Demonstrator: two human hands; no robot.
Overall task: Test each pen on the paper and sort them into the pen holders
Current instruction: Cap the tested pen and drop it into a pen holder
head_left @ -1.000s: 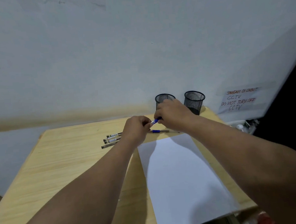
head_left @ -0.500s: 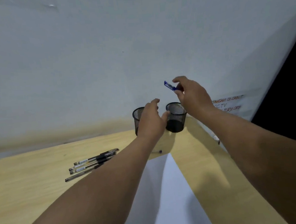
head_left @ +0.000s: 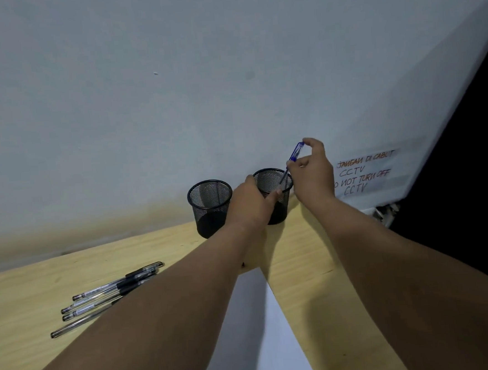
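Two black mesh pen holders stand by the wall at the table's far edge. My left hand [head_left: 252,200] grips the side of the right holder [head_left: 274,182]; the left holder [head_left: 209,207] stands free. My right hand [head_left: 312,171] pinches a blue pen [head_left: 293,161] near its cap, tilted, with its tip down inside the right holder's mouth. Several black-capped clear pens [head_left: 106,295] lie side by side on the table at the left. The white paper [head_left: 258,328] lies between my forearms, partly hidden by them.
The wooden table [head_left: 28,301] meets a grey wall at the back. A handwritten CCTV notice [head_left: 366,170] is taped to the wall at the right. Beyond the table's right edge the room is dark.
My right hand has brought the blue pen down from above into the right holder's mouth. My left hand has closed on that holder. The view has moved closer.
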